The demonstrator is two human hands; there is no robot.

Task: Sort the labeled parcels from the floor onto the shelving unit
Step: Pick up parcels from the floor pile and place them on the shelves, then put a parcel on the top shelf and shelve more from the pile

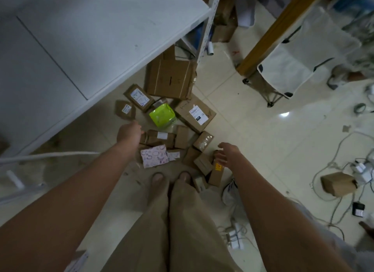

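Pale tiled floor [253, 117] under a white shelving unit [81, 48], brown cardboard parcels [157, 139] heaped around a lime-green box [162, 117]. My left hand [129, 132] reaches just below that box, fingers hidden, grip unknown. My right hand [226, 153], lower right of it, is spread and empty. Picking up seems next: grasp one parcel.

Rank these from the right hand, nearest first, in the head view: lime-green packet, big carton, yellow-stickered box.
1. Yellow-stickered box, just below the right hand.
2. Lime-green packet, mid-pile, up-left.
3. Big carton, farthest, under the shelf edge.
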